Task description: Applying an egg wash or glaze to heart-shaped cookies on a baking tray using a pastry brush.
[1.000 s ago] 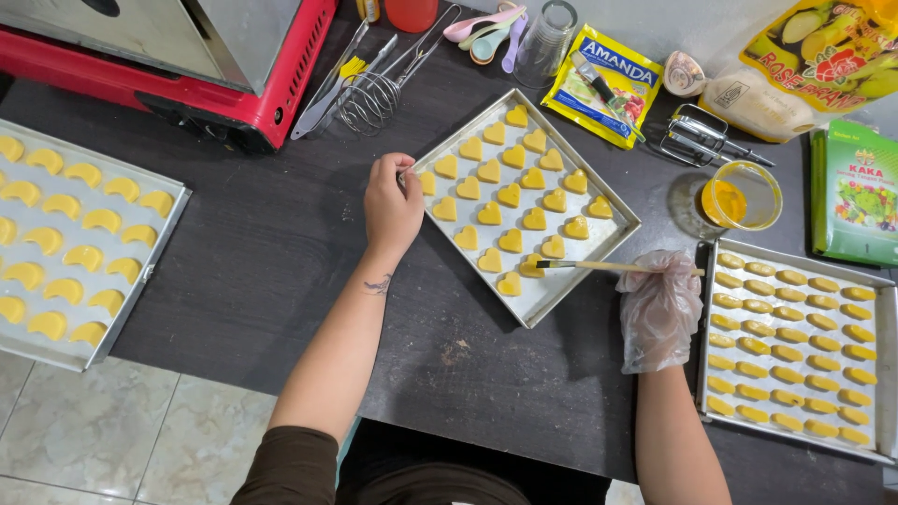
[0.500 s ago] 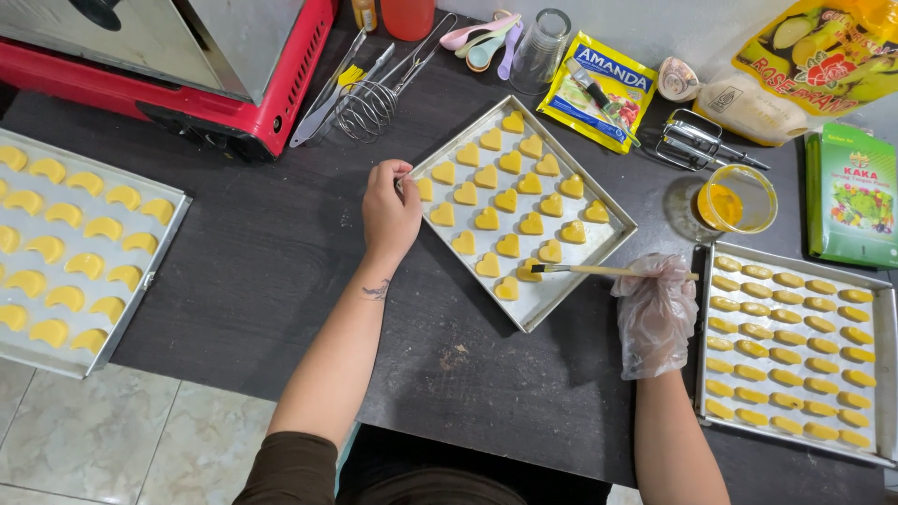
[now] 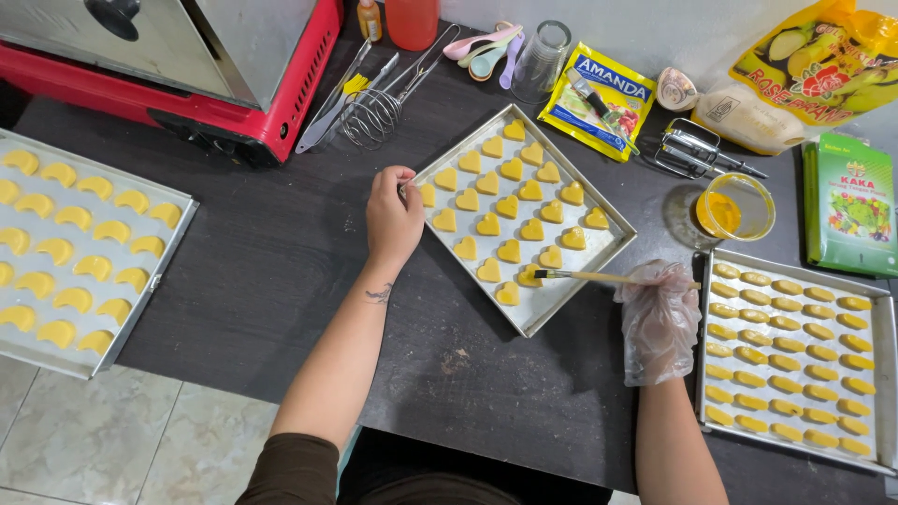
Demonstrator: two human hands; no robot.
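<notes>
While the bare left hand (image 3: 394, 217) pinches the rectangular metal tray's (image 3: 561, 301) left corner, the gloved right hand (image 3: 659, 318) grips a wooden brush (image 3: 585, 276) over its lowest yellow heart-shaped cookies (image 3: 510, 199); apparently glazing is nearly done.

Looks like a home kitchen set up for baking. Cookie trays (image 3: 608, 245) cover the dark tabletop (image 3: 262, 271), with a red oven (image 3: 271, 103) at the back-left corner and a whisk (image 3: 374, 112) beside it.

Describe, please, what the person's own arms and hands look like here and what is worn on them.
The left hand is bare, and its forearm carries a small dark tattoo just above the wrist. A dark brown sleeve covers the upper part of that arm. The right hand wears a loose, crinkled, clear plastic glove that ends near the wrist; the forearm below it is bare.
</notes>
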